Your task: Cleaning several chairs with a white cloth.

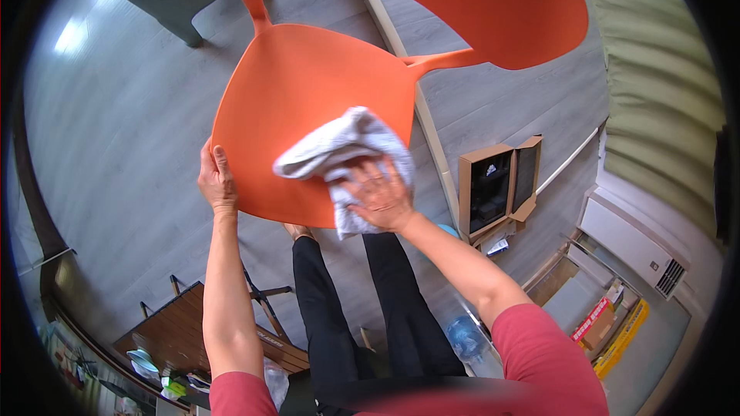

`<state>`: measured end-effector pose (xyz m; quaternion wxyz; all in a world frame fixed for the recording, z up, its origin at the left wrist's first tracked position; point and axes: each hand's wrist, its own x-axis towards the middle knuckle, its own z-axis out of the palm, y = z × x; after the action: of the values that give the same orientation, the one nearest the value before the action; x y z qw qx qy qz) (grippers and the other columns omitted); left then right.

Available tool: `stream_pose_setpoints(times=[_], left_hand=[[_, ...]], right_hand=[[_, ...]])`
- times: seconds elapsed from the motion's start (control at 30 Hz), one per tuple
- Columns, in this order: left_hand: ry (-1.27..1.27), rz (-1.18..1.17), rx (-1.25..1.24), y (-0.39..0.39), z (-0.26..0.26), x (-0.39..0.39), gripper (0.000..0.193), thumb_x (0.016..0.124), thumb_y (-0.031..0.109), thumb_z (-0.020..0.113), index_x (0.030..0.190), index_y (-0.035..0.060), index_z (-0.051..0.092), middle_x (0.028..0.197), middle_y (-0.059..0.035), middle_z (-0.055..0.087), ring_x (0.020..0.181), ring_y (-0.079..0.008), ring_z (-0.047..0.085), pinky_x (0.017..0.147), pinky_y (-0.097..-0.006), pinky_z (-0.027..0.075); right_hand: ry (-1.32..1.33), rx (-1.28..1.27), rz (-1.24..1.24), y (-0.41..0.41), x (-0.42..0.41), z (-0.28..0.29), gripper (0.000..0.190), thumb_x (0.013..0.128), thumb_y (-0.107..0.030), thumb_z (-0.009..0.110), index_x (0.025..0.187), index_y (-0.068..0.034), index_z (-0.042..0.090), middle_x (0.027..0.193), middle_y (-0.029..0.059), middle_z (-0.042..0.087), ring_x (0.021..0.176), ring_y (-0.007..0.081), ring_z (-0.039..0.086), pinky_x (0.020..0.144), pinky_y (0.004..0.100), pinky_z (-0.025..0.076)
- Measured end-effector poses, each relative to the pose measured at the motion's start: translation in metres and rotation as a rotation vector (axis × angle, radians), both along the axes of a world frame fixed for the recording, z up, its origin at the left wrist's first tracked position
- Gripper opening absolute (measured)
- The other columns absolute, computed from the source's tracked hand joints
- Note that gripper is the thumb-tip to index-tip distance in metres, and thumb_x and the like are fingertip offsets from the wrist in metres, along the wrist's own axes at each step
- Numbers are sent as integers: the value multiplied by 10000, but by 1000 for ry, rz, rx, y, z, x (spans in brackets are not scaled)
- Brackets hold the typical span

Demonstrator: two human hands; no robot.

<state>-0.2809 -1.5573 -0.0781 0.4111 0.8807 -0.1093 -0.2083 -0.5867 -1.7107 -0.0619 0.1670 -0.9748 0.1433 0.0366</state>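
Note:
An orange plastic chair (295, 86) stands before me, its curved backrest (497, 6) at the far side. My left hand (218, 176) grips the left edge of the seat, thumb on top and fingers around the side. Under the spread fingers of my right hand (378, 193), a crumpled white cloth (352, 133) lies pressed flat on the front right of the seat. Part of the cloth hangs over the front edge. The hand and cloth are slightly blurred.
An open cardboard box (488, 188) with a dark interior is on the floor to the right. A grey-green plastic stool (179, 3) stands at the far left. A slatted brown table (167, 323) is near my left side, a blue water bottle (465, 338) near my right leg.

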Motion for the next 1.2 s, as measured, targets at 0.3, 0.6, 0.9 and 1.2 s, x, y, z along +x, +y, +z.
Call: stream_pose_setpoints(times=[0.3,0.6,0.9,1.2], left_hand=[[-140,-30,129,-1,-11,-2,631,934,655,500,1297,145,582,1181,-83,679,1082,-280,647,905,-379,509],[-361,-214,498,-1,4,0,786,876,553,667,1473,121,391,1486,-140,441,1381,-301,406,1123,-476,322],[-576,-739,299,-40,18,-75,846,867,388,654,1564,135,249,1632,-93,217,1523,-288,136,1215,-566,34],[-581,-745,383,-46,2,-78,865,850,510,591,1568,162,257,1653,-28,152,1530,-295,85,1211,-600,11]], right_hand=[[-322,91,-968,-77,72,2,734,928,-196,632,1530,-41,240,1462,331,353,1261,497,448,1008,486,443],[-252,743,-1172,41,-44,19,482,969,-150,562,1385,32,400,1213,286,596,1134,422,597,952,438,476],[-892,180,-495,-136,-33,271,681,1028,-482,371,1410,82,392,1405,256,479,1298,350,492,1049,450,422],[-445,-712,-2,-286,212,263,758,796,-225,765,1457,-130,407,1243,114,568,1011,321,641,782,399,547]])
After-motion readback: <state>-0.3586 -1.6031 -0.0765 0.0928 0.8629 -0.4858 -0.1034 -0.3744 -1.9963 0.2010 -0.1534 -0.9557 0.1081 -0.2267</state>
